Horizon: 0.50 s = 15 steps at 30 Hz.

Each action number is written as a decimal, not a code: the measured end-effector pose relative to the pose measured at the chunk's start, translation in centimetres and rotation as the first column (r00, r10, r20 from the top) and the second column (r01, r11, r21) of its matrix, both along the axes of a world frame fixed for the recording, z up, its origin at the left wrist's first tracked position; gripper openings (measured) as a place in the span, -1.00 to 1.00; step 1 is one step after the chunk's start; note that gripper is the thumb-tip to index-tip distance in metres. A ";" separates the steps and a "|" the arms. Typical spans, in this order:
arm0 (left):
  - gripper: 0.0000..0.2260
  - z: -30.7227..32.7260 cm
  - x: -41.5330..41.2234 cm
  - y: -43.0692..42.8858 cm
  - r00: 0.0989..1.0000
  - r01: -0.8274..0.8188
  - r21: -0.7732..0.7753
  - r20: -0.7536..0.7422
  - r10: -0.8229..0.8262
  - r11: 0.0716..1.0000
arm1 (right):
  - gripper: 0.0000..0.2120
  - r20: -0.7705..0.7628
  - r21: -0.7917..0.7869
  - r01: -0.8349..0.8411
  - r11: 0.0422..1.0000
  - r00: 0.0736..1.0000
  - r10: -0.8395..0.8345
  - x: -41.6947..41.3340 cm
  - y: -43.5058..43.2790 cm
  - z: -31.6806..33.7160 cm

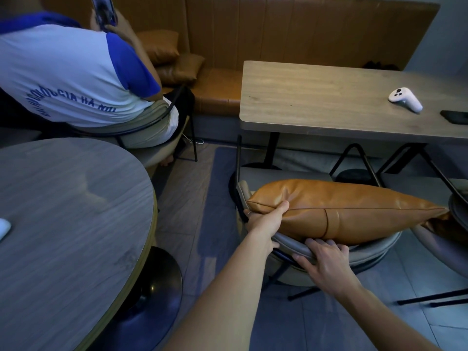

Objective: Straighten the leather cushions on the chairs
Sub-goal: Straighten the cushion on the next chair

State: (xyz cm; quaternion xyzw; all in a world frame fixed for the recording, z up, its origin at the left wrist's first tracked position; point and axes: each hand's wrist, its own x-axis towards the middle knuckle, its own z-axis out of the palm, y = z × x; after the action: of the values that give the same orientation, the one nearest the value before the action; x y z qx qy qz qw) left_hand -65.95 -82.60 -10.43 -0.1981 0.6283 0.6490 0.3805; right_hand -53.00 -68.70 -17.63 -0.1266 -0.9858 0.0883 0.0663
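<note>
A tan leather cushion lies lengthwise across a grey padded chair in front of the rectangular table. My left hand grips the cushion's left corner, thumb on top. My right hand rests over the chair's curved grey backrest just below the cushion, fingers wrapped on the rim. Two more tan cushions are piled on the bench at the back.
A rectangular wooden table carries a white controller and a dark phone. A round table fills the left. A person sits in a chair at back left. Another chair stands at the right edge.
</note>
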 end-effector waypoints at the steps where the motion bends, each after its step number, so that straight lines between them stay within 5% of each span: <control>1: 0.11 0.0 -0.1 0.0 1.000 0.007 -0.001 -0.003 -0.007 1.000 | -0.46 0.022 0.012 -0.004 1.000 1.000 0.003 -0.1 0.1 0.1; 15: 0.14 0.3 -1.4 0.4 0.999 0.038 0.001 -0.010 -0.038 0.999 | -0.60 0.244 0.056 0.033 0.998 0.969 -0.046 -1.2 -0.1 1.7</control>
State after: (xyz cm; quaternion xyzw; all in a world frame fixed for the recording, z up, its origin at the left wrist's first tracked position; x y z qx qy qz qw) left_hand -67.32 -82.18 -10.09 -0.1824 0.6335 0.6431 0.3896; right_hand -54.17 -68.78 -15.90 -0.1544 -0.9857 0.0450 -0.0508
